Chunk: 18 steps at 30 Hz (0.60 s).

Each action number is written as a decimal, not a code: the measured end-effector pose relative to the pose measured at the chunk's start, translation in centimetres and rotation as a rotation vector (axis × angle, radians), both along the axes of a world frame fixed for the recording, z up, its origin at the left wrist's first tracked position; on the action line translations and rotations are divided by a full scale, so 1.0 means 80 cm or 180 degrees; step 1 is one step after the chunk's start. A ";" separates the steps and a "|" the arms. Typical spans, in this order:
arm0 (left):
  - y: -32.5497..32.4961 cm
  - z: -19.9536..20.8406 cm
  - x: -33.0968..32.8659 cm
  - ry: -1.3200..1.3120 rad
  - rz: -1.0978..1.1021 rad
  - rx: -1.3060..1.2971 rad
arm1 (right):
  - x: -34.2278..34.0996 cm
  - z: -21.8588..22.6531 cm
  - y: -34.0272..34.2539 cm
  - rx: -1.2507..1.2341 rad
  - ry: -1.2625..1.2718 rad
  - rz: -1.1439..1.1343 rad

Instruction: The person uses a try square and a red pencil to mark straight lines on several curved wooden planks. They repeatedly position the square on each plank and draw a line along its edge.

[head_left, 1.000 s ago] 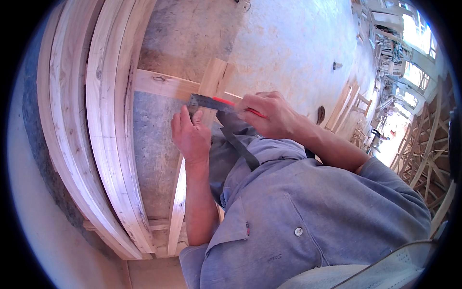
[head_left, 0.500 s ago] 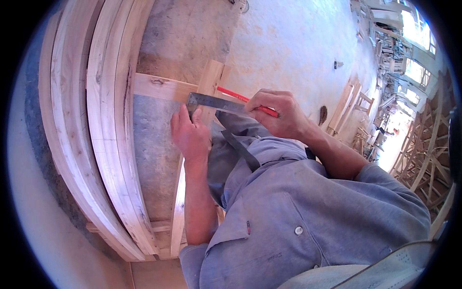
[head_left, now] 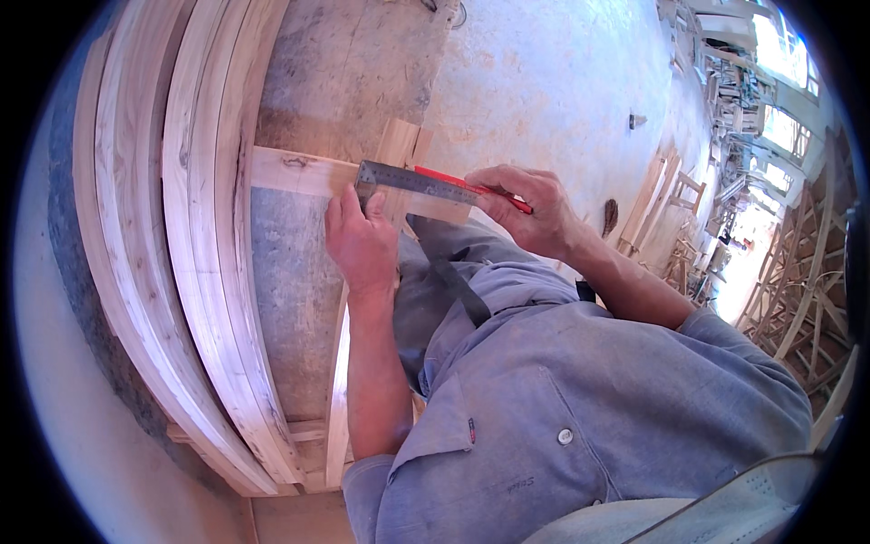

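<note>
A dark metal try square (head_left: pixel 412 182) lies across a pale wooden rail (head_left: pixel 304 172) and a crossing wooden piece (head_left: pixel 396 143). Fingers and thumb of my left hand (head_left: pixel 361 243) pinch the square's stock end, at the left. My right hand (head_left: pixel 536 213) is closed around a red pencil (head_left: pixel 446 180), which points left along the blade's far edge. Right-hand fingers also meet the blade's right end; whether they grip it is hidden. The pencil tip is near the crossing wooden piece, but contact cannot be made out.
Long planed boards (head_left: pixel 195 227) lie side by side to my left, the rail running up to them. More timber (head_left: pixel 651 204) rests on the concrete floor (head_left: pixel 544 82) at the right. Stacked wooden frames (head_left: pixel 807 290) stand at the far right.
The square's blade has shifted slightly up and now lies close along the pencil. My right hand has moved a little to the right with the pencil, while my left keeps its pinch.
</note>
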<state>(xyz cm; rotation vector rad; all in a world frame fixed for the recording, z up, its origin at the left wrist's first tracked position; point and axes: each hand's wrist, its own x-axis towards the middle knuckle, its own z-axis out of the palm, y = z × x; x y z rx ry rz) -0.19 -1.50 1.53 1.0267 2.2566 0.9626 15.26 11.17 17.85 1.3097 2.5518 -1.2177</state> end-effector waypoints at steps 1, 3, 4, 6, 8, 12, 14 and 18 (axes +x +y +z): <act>0.000 0.001 0.000 0.0003 0.0025 -0.0005 | 0.002 -0.003 0.000 0.0036 0.0069 -0.0021; 0.001 0.002 0.000 0.0005 0.0029 0.0018 | 0.006 -0.010 0.000 0.0108 0.0206 -0.0062; 0.001 0.002 0.000 0.0008 0.0033 0.0026 | 0.005 -0.009 0.002 0.0075 0.0110 -0.0019; 0.002 0.003 0.000 0.0012 0.0028 -0.0009 | 0.001 -0.006 0.007 0.0008 -0.0082 0.0073; 0.003 0.005 -0.001 0.0020 -0.0001 -0.0045 | -0.004 -0.006 0.010 -0.0061 -0.0129 0.0085; 0.004 0.009 -0.003 0.0024 -0.0033 -0.0123 | -0.016 -0.013 0.014 -0.0187 -0.0047 0.0181; 0.005 0.009 -0.003 0.0011 -0.0039 -0.0138 | -0.020 -0.020 0.017 -0.0202 0.0034 0.0251; 0.005 0.006 -0.001 0.0023 -0.0032 -0.0126 | -0.020 -0.028 0.027 -0.0213 -0.0013 0.0382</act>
